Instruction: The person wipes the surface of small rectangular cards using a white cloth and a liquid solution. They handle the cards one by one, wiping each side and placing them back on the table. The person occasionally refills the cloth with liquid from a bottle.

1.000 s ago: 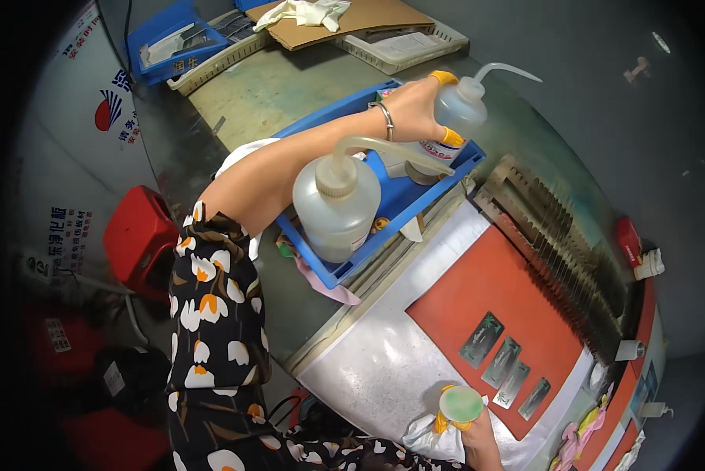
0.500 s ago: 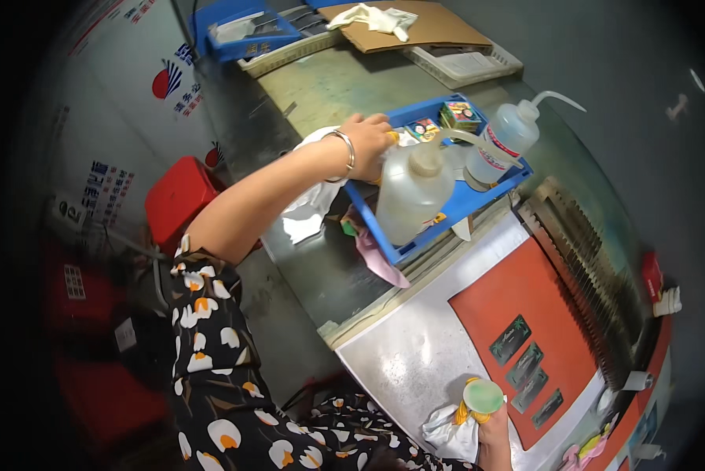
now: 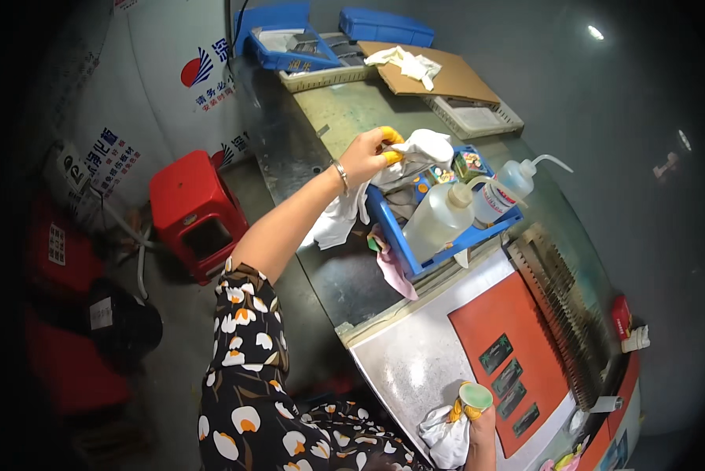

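Observation:
My left hand point(image 3: 366, 159), with yellow finger cots, pinches a bunched white cloth point(image 3: 425, 148) above the near-left end of a blue basket point(image 3: 399, 250). In the basket stand a squat translucent bottle point(image 3: 440, 218) and a squeeze bottle point(image 3: 503, 191) with a bent spout, beside small colourful boxes point(image 3: 468, 162). My right hand point(image 3: 480, 430), low in the picture, is closed on a small round piece point(image 3: 476, 396) with a pale green face. A second white cloth point(image 3: 445, 439) is gathered at those fingers, also covered in yellow.
Several dark cards point(image 3: 509, 378) lie on an orange-red sheet point(image 3: 478, 322) on the pale worktop. To its right runs a toothed rack point(image 3: 560, 298). A red stool point(image 3: 195, 208) stands left of the bench. Cardboard point(image 3: 458, 74) and trays sit at the far end.
My left hand has come up from the basket with the white cloth in its fingers. My right hand keeps its hold on the round piece. The whole view has shifted.

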The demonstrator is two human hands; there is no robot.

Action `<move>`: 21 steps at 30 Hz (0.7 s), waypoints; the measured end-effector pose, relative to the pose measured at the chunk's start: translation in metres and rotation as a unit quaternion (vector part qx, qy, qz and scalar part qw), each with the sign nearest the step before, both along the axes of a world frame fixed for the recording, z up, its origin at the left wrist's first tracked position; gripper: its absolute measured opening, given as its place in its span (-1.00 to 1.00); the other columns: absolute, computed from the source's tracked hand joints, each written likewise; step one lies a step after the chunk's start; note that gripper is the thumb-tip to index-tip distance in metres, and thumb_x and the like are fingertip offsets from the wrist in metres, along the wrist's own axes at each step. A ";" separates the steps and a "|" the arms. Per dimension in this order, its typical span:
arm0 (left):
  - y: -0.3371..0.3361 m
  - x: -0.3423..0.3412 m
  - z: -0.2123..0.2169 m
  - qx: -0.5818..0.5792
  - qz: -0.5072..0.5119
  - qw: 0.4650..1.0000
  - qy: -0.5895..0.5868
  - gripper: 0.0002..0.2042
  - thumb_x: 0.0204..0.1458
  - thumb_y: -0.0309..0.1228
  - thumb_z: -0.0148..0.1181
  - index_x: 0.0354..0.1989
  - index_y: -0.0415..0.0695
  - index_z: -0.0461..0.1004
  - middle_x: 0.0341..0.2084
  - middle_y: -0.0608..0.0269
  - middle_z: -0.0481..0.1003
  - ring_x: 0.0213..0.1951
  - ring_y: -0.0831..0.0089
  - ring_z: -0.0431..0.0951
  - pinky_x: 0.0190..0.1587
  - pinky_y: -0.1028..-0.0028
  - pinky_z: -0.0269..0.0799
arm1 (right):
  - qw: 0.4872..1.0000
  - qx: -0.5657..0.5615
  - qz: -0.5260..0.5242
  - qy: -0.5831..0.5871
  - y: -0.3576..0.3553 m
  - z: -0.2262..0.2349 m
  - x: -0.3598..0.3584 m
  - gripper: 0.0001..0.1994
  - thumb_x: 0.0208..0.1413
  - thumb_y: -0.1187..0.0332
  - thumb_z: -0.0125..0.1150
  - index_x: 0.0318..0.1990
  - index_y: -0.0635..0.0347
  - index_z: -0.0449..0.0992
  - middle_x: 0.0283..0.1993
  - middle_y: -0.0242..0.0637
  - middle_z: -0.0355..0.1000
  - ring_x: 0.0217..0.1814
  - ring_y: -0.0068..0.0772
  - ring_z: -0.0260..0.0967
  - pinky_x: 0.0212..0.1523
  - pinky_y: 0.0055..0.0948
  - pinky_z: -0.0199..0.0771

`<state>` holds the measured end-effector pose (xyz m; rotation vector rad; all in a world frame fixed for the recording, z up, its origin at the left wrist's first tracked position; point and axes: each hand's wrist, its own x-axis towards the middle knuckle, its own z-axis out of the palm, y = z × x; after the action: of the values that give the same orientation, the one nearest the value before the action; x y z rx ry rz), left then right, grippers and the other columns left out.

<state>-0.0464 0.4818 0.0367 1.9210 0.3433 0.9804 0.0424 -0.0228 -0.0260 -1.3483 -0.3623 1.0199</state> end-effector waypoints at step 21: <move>-0.299 -0.024 0.027 0.259 -0.412 0.873 -0.008 -0.33 -0.26 -0.19 0.30 0.11 -0.07 0.22 0.13 -0.02 0.14 0.07 0.12 0.27 0.08 0.23 0.17 | 0.888 -0.062 0.419 -0.177 0.002 0.066 0.023 -0.79 0.03 0.31 0.10 -0.27 0.27 0.46 -0.40 -0.42 0.39 -0.34 -0.58 0.27 -0.30 -0.53 0.30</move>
<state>-0.0701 0.1828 0.0639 2.1998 -0.7887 0.5150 0.0651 -0.0213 0.0396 -1.5218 -1.2519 1.5112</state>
